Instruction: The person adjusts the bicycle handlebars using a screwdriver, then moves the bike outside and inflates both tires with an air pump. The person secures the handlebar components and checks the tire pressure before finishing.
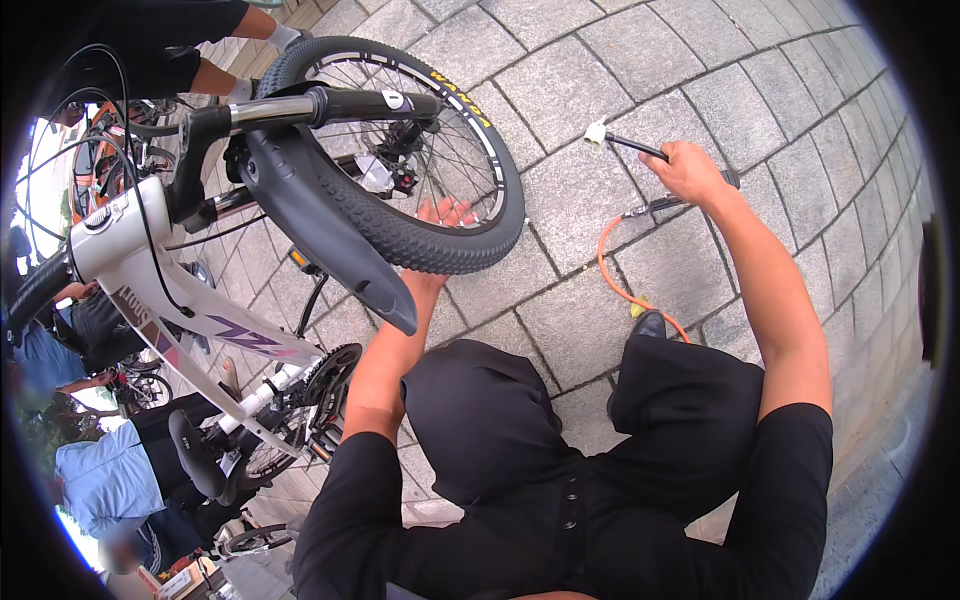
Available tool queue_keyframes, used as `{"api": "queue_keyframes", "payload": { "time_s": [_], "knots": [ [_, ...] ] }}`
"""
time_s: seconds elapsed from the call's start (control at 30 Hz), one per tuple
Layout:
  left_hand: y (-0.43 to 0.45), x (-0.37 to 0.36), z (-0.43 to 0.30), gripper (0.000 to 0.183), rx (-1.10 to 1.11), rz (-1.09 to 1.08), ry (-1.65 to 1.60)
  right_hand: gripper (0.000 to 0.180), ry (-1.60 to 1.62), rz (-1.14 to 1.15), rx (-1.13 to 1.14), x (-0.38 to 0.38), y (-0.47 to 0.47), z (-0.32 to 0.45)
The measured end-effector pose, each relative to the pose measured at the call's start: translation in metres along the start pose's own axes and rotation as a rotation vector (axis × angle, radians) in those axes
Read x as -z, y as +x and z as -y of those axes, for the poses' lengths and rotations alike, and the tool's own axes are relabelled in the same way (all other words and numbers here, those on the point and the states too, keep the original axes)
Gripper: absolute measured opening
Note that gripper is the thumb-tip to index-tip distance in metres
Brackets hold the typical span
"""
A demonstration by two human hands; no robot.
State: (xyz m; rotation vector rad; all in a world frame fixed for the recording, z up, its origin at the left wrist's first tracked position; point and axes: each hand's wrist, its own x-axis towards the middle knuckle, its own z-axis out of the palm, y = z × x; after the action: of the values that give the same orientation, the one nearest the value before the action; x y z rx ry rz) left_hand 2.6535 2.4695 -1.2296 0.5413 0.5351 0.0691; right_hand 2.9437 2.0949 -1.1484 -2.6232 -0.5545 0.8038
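Note:
My left hand (450, 212) is behind the front wheel of a white bicycle, its fingertips showing between the spokes beside the rim; whether it grips the rim is hidden. The knobby black tire (491, 251) carries yellow lettering. A dark mudguard (330, 225) runs along the wheel by the suspension fork (322, 107). My right hand (686, 169) is shut on a black tire inflator with a short hose (634, 145). A whitish piece (595, 133) is at that hose's end. An orange air hose (604, 259) joins the inflator's metal fitting (637, 212).
Grey paving stones (570, 195) lie underfoot. The white bicycle frame (217, 307) extends down the left side. A person in a light blue shirt (112, 472) and other people are at the left, among more bicycles. The orange hose passes by my shoe (649, 325).

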Motion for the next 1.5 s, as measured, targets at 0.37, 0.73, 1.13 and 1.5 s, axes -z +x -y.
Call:
{"api": "queue_keyframes", "payload": {
  "time_s": [0.37,0.73,1.13,1.5],
  "knots": [
    [0.042,-0.046,0.018,0.056,-0.129,0.04,0.32,0.051,-0.066,0.101,-0.21,-0.022,0.005,-0.03],
    [-0.096,-0.093,-0.059,0.053,-0.083,-0.059,-0.037,0.029,-0.791,0.237,0.216,-0.025,0.034,0.067],
    [-0.022,-0.014,-0.028,0.049,0.019,0.152,-0.012,0.026,0.2,0.423,0.711,-0.185,0.087,0.167],
    [-0.025,-0.032,-0.049,0.042,0.153,0.225,0.117,0.025,0.724,0.763,0.318,-0.127,0.011,0.227]
  ]
}}
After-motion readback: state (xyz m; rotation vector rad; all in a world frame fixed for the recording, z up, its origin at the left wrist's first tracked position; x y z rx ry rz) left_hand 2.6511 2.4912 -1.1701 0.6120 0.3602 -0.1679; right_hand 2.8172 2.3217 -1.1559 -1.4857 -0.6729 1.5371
